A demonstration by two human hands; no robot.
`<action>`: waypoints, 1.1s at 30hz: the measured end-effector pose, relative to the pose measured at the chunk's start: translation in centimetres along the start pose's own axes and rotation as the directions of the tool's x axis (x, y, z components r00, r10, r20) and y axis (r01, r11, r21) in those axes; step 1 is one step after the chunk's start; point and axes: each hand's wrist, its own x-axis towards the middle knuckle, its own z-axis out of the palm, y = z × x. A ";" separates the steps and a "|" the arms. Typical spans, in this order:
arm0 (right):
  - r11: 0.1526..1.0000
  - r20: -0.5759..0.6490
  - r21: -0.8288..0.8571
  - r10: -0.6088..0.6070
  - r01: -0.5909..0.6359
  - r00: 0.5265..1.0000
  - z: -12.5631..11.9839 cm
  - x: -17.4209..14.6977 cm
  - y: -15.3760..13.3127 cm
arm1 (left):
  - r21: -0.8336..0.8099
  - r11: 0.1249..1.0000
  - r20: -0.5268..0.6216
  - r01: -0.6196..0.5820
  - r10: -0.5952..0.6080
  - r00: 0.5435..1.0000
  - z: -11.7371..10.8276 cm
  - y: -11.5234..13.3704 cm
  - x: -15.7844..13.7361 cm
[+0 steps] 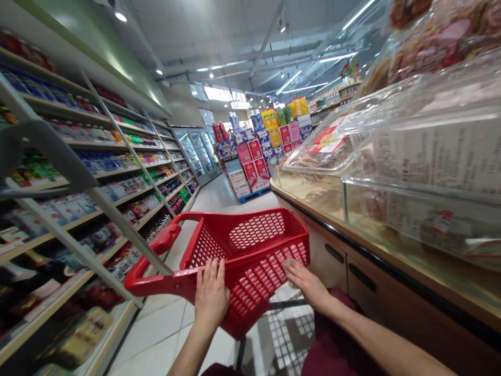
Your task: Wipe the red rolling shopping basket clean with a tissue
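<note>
A red plastic shopping cart [250,256] with perforated sides stands in front of me, its handle toward the left. My left hand [211,292] grips the near side of its basket, fingers hooked over the upper rim. Against the right part of the same side presses my right hand [304,283]. Its fingers are bent around a pale, crumpled, cloth-like thing [291,285], mostly covered by the hand. No goods show in the visible part of the basket.
Drink shelves [129,136] line the left, with a grey metal frame [117,214] in front. On the right, a wooden display counter [324,224] carries clear food packs [430,141]. Stacked cartons [254,162] and glass-door coolers [198,149] stand farther back.
</note>
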 end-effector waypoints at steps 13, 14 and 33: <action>0.972 -0.103 0.044 0.234 -0.230 0.967 -2.0 -1.3 4.1 | -0.021 1.000 -0.003 0.019 -0.019 1.000 0.2 0.3 0.0; 0.967 -0.151 0.052 0.253 -0.247 0.956 -2.4 -0.6 4.3 | -0.018 1.000 -0.005 0.021 -0.022 1.000 0.3 0.3 -0.1; 0.874 -0.081 0.073 0.485 -0.480 0.871 -0.5 -2.0 5.0 | -0.048 0.998 0.013 0.038 -0.038 0.999 0.0 0.5 -0.3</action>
